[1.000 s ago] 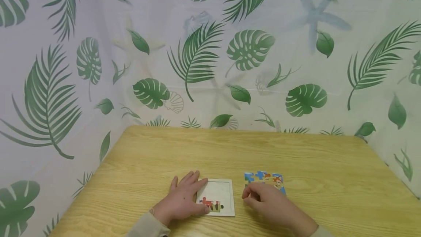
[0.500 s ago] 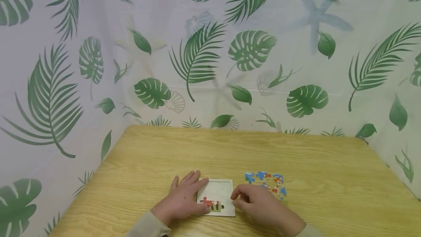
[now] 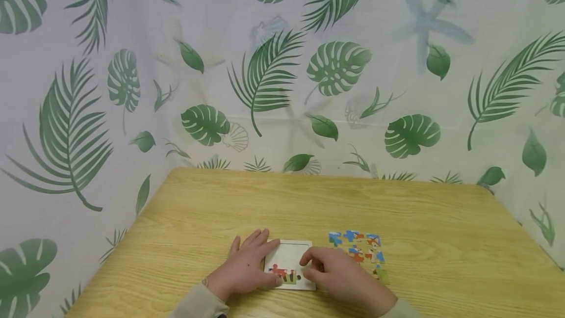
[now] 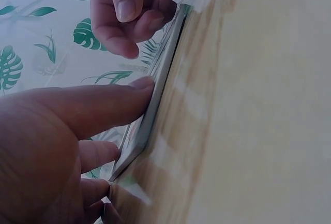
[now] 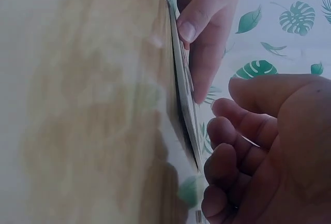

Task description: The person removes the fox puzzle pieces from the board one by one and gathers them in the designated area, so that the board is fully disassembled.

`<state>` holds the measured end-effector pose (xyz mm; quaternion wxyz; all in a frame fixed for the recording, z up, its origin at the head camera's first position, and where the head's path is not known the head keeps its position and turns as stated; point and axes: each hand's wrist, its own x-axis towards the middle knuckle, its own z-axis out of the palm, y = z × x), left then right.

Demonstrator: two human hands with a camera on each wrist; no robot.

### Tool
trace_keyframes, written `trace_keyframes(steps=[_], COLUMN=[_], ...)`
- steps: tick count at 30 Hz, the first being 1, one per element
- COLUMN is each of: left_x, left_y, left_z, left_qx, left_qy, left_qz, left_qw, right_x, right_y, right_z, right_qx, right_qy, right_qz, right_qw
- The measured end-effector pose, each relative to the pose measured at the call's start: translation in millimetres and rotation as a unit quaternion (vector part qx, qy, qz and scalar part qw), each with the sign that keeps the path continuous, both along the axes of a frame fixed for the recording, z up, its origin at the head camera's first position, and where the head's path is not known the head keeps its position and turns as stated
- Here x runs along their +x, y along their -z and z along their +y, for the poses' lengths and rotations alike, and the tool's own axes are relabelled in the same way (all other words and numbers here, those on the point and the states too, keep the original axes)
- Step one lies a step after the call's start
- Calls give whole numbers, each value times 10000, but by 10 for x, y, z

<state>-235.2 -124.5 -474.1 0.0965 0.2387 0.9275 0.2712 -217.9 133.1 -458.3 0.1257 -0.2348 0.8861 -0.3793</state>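
Note:
A white square puzzle tray (image 3: 289, 253) lies on the table, with a few joined puzzle pieces (image 3: 284, 275), red and striped, along its lower part. My left hand (image 3: 248, 263) rests spread over the tray's left side. In the left wrist view, its thumb (image 4: 116, 102) presses on the near rim. My right hand (image 3: 342, 275) hovers at the tray's right side, fingers loosely curled. The right wrist view shows a gap between thumb and index finger (image 5: 232, 111), with nothing visible between them.
Several loose puzzle pieces (image 3: 373, 240), blue, orange and green, lie to the right of the tray, partly behind the right hand. The wooden table (image 3: 265, 200) reaches back to a leaf-patterned curtain (image 3: 282, 77), which also stands along both sides.
My right hand has moved left from the loose pieces to the tray's right edge, uncovering more of those pieces. The left hand and the tray pieces stay as they were.

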Motion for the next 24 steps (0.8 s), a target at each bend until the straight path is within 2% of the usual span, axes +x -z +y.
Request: trace_keyframes(steps=[10, 24], left_x=[3, 5], left_y=[-3, -32], left_z=[11, -8], left_qx=[-12, 26], left_qy=[26, 60], left_qz=[23, -58], left_qw=[10000, 10000], right_x=[6, -13], right_y=[61, 177], right_z=[-168, -253], right_qx=[-32, 222], right_qy=[31, 128], right_qz=[380, 508], right_qw=[9993, 9984])
